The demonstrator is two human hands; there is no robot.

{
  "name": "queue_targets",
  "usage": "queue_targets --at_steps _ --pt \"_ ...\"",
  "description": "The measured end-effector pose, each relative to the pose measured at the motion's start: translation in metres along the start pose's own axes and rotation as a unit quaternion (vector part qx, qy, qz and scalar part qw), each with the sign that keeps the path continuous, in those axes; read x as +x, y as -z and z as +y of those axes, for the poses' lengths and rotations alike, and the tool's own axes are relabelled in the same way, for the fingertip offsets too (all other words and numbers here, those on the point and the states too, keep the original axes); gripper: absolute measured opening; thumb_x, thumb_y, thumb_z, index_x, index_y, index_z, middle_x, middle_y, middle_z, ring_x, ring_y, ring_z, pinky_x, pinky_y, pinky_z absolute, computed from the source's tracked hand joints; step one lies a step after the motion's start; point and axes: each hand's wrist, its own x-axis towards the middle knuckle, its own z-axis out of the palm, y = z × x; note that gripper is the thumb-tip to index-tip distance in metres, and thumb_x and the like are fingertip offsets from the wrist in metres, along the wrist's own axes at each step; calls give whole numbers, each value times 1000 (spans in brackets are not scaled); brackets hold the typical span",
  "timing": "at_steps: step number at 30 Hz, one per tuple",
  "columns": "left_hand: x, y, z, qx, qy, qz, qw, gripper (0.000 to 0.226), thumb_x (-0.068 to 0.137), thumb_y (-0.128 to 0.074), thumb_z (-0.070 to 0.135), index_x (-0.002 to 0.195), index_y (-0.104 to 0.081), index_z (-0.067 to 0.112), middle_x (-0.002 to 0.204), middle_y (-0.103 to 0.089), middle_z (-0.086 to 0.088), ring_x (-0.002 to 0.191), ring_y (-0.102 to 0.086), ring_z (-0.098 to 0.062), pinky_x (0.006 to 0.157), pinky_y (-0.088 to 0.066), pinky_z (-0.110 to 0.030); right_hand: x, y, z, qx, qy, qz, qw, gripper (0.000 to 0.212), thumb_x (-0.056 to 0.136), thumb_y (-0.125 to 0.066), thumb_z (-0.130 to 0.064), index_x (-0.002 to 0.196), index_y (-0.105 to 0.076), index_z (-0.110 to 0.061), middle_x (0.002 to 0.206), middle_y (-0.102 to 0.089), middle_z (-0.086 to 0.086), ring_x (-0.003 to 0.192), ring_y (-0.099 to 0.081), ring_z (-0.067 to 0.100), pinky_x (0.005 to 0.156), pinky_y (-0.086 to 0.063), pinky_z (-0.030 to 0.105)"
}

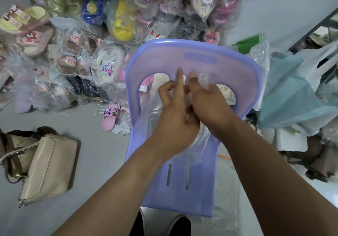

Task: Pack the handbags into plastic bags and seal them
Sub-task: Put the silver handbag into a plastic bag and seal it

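Far left, floor: beige handbag (48,164) lies flat, unbagged, partly over a brown handbag (12,150); both are well apart from your hands. Behind them sits a heap of wrapped slippers (102,65), with one loose pink slipper (110,117) just beside the purple chair (199,190). Over the chair seat: your left hand (173,120) has its index finger straight up and the other fingers curled toward the palm. Cannot tell whether they pinch film or only brace against it (the right hand covers the contact). Between the hands is the plastic bag (204,80), clear, bunched at the top and trailing down onto the seat. Your right hand (210,106) grasps that bunch, thumb and fingers closed round it. Right of the chair, a teal bag (289,93) lies among other wrappings. Judgement: the step in hand is finding and opening the mouth of the plastic bag; no handbag in view is packed. To do it well, rub the two layers apart at the edge with thumb and forefinger rather than tugging. Let the rest of the film lie flat on the seat so it doesn't twist, and open the mouth wide before you reach left for the beige handbag.
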Motion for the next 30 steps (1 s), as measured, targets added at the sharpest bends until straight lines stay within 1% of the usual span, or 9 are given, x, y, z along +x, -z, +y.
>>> queue_targets --at_steps 3,6,9,11,14,18,21,26,30 --pt "-1 3 -1 -45 1 56 997 113 78 -73 8 145 3 58 134 -27 9 122 -54 -26 97 -53 -38 -4 0 3 136 -12 50 989 38 108 -47 -30 82 -71 -16 60 -72 -13 55 -68 -2 50 -46 8" --pt "4 9 -5 -88 54 35 994 110 77 -82 9 147 -8 52 136 -34 3 113 -62 -19 94 -54 -33 -4 -2 8 169 21 68 983 24 107 -50 -20 87 -63 -18 65 -70 -12 58 -66 -1 54 -50 14" --pt "12 28 -8 -143 114 -93 979 78 80 -77 -4 137 -41 36 113 -61 7 96 -69 -7 83 -53 -19 0 1 19 134 50 24 989 18 108 -48 -19 92 -56 -21 80 -68 -2 71 -66 7 62 -55 24" --pt "17 41 -9 -53 58 -141 987 47 80 -76 -3 104 -61 34 88 -69 15 81 -67 -1 77 -52 -18 0 9 23 72 74 -42 994 21 107 -52 -16 90 -63 -24 80 -72 -7 76 -67 5 66 -54 20" --pt "19 43 -6 61 12 -111 992 22 81 -66 18 79 -60 39 71 -66 14 66 -56 4 66 -48 -19 0 22 20 0 100 -118 988 19 102 -59 -11 97 -74 -21 84 -76 -12 79 -68 0 72 -52 14" --pt "17 41 -6 96 -11 -98 990 23 87 -62 18 81 -63 41 73 -66 18 71 -59 4 64 -43 -13 0 33 18 9 120 -155 981 16 92 -71 -1 103 -78 -10 93 -80 -7 88 -71 0 83 -52 14" --pt "19 40 -8 100 1 -94 990 28 84 -62 8 96 -72 31 80 -69 16 77 -63 -2 67 -46 -13 1 34 14 -74 156 -149 974 18 88 -77 -5 100 -81 -19 93 -80 -9 87 -70 -2 88 -52 13" --pt "27 44 -7 82 31 -116 989 42 81 -63 -6 90 -68 35 80 -69 21 74 -62 11 71 -45 -7 2 30 18 -170 225 -115 952 29 87 -80 -11 89 -75 -40 107 -66 -2 101 -62 5 91 -40 6" --pt "27 48 -2 61 71 -138 986 32 81 -66 -6 91 -74 24 83 -75 9 76 -68 3 75 -52 -15 3 32 22 -200 234 -143 941 19 87 -80 -9 91 -79 -28 99 -67 1 92 -65 8 87 -47 13"
